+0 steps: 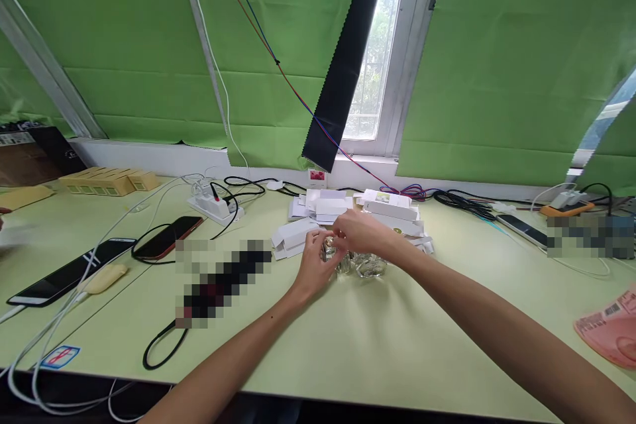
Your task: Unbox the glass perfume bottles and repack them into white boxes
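Head view. White boxes (348, 209), heaped at 12 o'clock of your hands; contents not visible. Clear packets (365, 266) lie on the table (348, 338), just below your hands. Your left hand (314, 266) and right hand (362, 232), fingers pinched together on one small shiny packet (329, 250).

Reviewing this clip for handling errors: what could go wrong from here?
1. Both hands, left hand and right hand, pinch one small clear item; it could slip.
2. More clear items sit just beside the hands and may get knocked.
3. The loose white boxes behind could topple onto them.
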The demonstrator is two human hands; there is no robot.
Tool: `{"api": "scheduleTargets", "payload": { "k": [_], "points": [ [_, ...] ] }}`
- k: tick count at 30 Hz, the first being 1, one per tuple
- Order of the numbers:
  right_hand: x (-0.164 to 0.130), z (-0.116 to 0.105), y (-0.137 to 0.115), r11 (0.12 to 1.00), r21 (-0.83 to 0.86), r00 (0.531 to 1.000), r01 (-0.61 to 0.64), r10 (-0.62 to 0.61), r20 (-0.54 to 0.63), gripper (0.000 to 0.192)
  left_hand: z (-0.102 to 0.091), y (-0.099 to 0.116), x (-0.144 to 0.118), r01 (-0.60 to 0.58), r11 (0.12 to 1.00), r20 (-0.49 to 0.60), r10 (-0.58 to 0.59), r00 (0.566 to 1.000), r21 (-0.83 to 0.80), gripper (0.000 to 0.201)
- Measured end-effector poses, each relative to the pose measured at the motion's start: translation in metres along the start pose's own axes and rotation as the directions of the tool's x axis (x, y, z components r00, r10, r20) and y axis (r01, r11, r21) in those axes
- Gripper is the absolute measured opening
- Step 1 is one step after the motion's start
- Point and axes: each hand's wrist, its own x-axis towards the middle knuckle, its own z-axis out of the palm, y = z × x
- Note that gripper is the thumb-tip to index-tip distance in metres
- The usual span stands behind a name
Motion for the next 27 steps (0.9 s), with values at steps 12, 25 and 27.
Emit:
{"api": "scheduleTargets", "payload": {
  "k": [12,25,27],
  "points": [
    [0.005,0.012,0.013,0.975,0.051,0.976,0.216,-0.214,-0.046,0.020,-0.005,0.003,0.003,-0.019,0.999,0.125,0.023,0.992,-0.039,0.023],
    [0.018,-0.001,0.020,0.988,0.109,0.991,0.107,-0.096,-0.097,0.022,-0.001,0.003,0.005,-0.021,0.998,0.040,0.023,0.999,-0.061,0.020],
    [0.022,0.007,0.021,0.993,0.081,0.994,0.082,-0.075,-0.085,0.020,-0.001,0.004,0.006,-0.051,0.996,0.035,0.054,0.998,-0.079,0.017]
  ]
}}
